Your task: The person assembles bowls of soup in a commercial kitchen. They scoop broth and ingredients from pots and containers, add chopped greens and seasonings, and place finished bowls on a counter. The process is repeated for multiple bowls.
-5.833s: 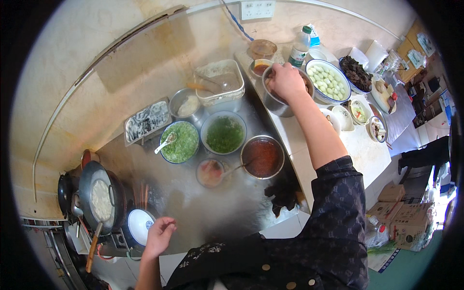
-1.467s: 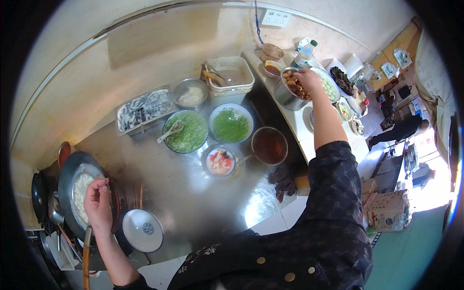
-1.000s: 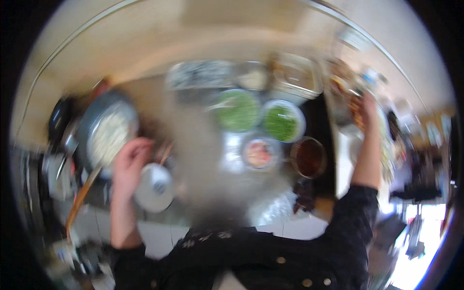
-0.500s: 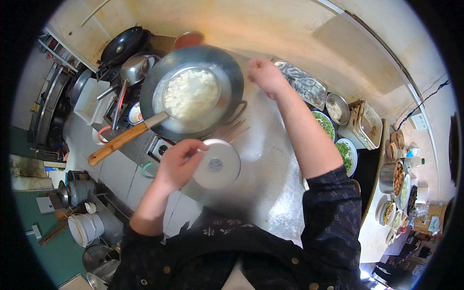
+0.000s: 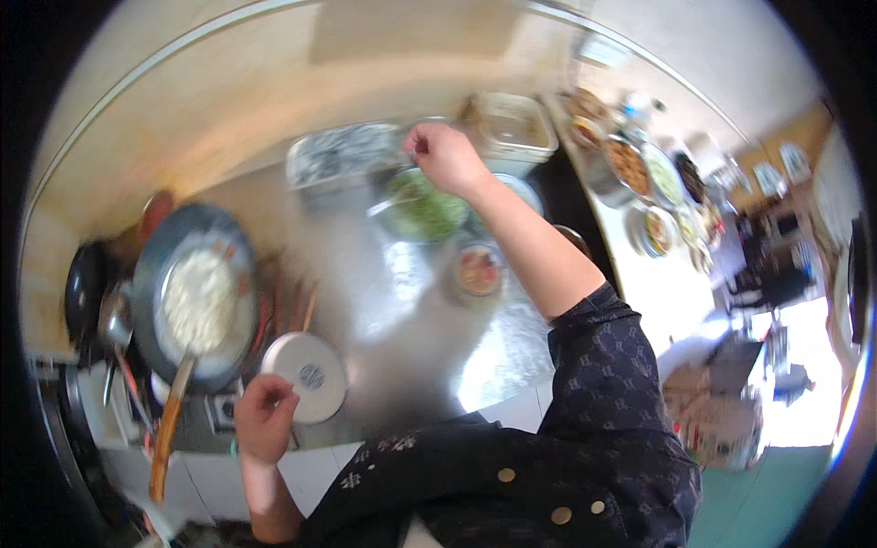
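My right hand (image 5: 445, 160) reaches to the back of the metal counter, its fingers bent in a pinch over the bowls. Motion blur hides whether anything is between them. Just below that hand sits a bowl of chopped greens (image 5: 425, 205). My left hand (image 5: 265, 418) hovers beside an upturned white plate (image 5: 306, 376), fingers loosely curled, thumb apart, nothing visible in them. Farther left, a dark wok (image 5: 239, 274) contains pale white chunks (image 5: 199, 297) in liquid. A utensil with a long wooden handle (image 5: 167, 438) rests in it, untouched.
A foil-like tray (image 5: 333, 155) lies along the back wall, with a plastic tub (image 5: 516, 123) to its right. A small bowl of reddish pieces (image 5: 479, 270) stands mid-counter. More dishes and a pot (image 5: 610, 187) crowd the right-hand table. Another black pan (image 5: 84, 290) is at far left.
The view has swung to the right. My right hand has left the space beside the wok and moved over to the bowls. My left hand stays near the white plate.
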The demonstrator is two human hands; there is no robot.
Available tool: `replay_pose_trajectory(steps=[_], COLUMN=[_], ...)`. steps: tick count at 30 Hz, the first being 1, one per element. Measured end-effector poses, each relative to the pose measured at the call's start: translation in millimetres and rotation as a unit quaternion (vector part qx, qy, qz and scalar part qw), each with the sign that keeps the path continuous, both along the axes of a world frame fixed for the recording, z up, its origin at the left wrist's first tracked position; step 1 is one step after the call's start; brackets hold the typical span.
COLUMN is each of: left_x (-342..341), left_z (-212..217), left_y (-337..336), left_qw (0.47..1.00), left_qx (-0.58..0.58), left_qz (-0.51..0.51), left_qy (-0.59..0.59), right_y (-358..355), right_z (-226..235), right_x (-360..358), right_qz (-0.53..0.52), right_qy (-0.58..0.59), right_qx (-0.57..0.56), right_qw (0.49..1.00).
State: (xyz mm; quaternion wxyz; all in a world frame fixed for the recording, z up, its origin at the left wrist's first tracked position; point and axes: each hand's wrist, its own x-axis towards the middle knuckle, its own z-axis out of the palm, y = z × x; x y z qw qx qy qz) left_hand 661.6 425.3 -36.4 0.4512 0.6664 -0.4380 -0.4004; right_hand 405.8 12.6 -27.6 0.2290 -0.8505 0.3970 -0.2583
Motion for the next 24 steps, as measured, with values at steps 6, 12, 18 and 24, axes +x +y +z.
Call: replay_pose_trajectory(steps=[6,12,18,24], left_x=[-68,-126,-177,-165], left_z=[-10,-19,-6,-59], left_y=[-63,-97,-121,-61], left_qw=[0.997,0.995,0.996,0.992], left_qx=[0.001,0.01,0.078,0.102], left_qz=[-0.023,-0.055,-0.045,-0.07], left_qy=[0.08,0.077,-0.014,0.03], right_y=[-62,-86,-81,55], right_z=[46,54,40,-11], right_x=[-271,-394,-369,-240], right_qz=[-0.296,-0.318,-0.326,-0.05], right_qy=[0.192,0.217,0.192,-0.215], right_qx=[-0.053,0.02,-0.185,0.068], right_qw=[0.934,0.923,0.907,0.973])
